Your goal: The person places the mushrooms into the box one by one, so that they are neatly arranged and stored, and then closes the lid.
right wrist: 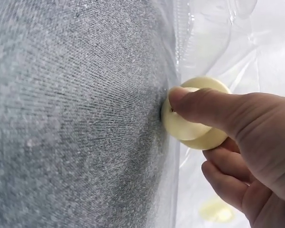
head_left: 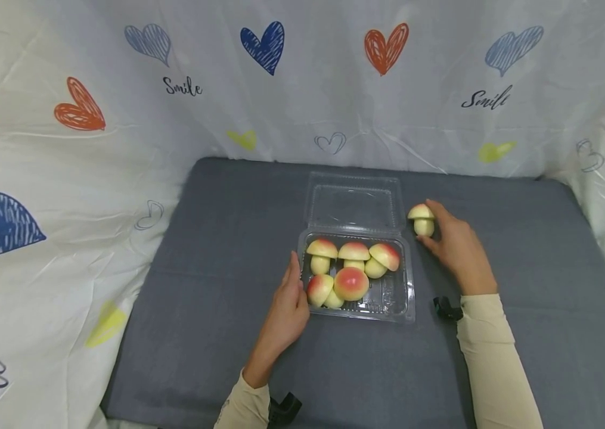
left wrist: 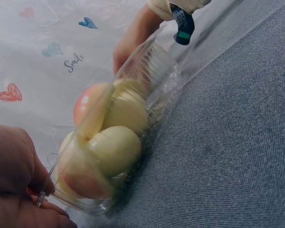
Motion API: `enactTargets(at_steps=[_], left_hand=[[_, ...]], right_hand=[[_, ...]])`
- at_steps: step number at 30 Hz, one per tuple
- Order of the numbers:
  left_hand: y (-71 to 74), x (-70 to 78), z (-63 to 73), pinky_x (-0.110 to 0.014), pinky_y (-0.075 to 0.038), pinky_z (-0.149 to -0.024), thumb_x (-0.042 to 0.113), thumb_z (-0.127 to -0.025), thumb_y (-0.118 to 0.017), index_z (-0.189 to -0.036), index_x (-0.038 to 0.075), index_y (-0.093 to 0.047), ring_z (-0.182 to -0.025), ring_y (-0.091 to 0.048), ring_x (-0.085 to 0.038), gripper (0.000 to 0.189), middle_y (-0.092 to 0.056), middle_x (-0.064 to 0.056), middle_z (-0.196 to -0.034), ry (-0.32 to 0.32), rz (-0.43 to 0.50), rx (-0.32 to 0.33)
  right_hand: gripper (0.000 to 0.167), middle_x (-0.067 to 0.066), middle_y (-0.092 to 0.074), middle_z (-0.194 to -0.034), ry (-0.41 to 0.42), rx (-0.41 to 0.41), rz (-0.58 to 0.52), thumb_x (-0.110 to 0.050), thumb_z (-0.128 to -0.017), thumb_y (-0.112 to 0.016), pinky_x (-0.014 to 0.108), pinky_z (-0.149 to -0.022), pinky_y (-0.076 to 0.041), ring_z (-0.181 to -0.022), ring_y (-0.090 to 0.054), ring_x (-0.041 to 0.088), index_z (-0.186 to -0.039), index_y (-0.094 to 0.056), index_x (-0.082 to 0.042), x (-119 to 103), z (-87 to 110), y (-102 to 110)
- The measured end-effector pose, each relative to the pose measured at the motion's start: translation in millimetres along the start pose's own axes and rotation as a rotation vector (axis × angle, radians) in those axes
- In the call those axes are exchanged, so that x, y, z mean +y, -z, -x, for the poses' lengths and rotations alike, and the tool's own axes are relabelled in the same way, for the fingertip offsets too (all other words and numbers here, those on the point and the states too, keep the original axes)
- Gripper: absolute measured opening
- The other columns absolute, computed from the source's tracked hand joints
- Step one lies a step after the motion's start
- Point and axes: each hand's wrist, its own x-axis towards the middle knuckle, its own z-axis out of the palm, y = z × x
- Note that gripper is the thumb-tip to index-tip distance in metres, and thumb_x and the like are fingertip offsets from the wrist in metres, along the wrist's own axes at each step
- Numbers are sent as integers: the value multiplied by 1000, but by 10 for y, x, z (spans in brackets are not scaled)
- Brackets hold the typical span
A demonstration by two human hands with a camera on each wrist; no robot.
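Watching from afar, I read "Smile" lettering [head_left: 182, 87] at the frame's upper left; at centre, the left hand [head_left: 287, 307] pinches the rim of a clear container [head_left: 393, 298] holding five mushroom-shaped pieces [head_left: 352, 283]; right of the open lid [head_left: 354, 204], the right hand [head_left: 460, 250] grips a sixth piece [head_left: 423, 227] between thumb and fingers; matching lettering [head_left: 487, 98] marks the upper right.

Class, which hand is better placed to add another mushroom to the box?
Probably the right hand: it pinches a mushroom beside the box, while the left hand grips the box's edge.
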Motion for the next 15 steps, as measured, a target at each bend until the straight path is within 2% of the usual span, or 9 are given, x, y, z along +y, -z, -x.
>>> enactTargets(at_steps=[3, 6, 9, 12, 15], left_hand=[[0, 5, 0, -52, -41, -111, -8, -107, -41, -166, -6, -7, -151, -35, -32, 68, -11, -26, -174, -2, -2, -3], [-2, 6, -2, -51, -42, -109, -8, -107, -40, -166, -7, -7, -147, -41, -33, 68, -11, -26, -174, -5, -10, -2], [-4, 3, -3, -47, -43, -101, -8, -106, -40, -166, -7, -7, -119, -57, -37, 68, -11, -26, -173, -6, -17, -2], [-5, 5, -3, -46, -43, -98, -9, -106, -40, -166, -8, -8, -110, -57, -36, 68, -12, -27, -173, -7, -21, 0], [-5, 7, 2, -47, -42, -101, -9, -106, -41, -166, -8, -8, -130, -52, -36, 68, -12, -28, -173, -9, -20, -1]], right_hand=[[83, 35, -61, -138, -22, 12, 7, -14, -88, -88, 72, -88, -47, -107, -63, 62, -159, -45, -6, -3, 17, 6], [83, 34, -61, -139, -32, 27, 7, -17, -88, -88, 71, -88, -47, -106, -63, 62, -159, -46, -5, -11, 34, 13], [83, 34, -63, -137, -36, 46, 6, -20, -88, -87, 70, -85, -48, -102, -65, 61, -159, -46, -6, -35, 55, 27], [84, 36, -66, -128, -45, 67, 3, -22, -88, -88, 69, -78, -48, -93, -67, 59, -159, -46, -7, -64, 84, 53], [84, 38, -68, -116, -52, 81, 5, -27, -88, -88, 68, -72, -48, -80, -67, 55, -159, -47, -7, -106, 124, 93]])
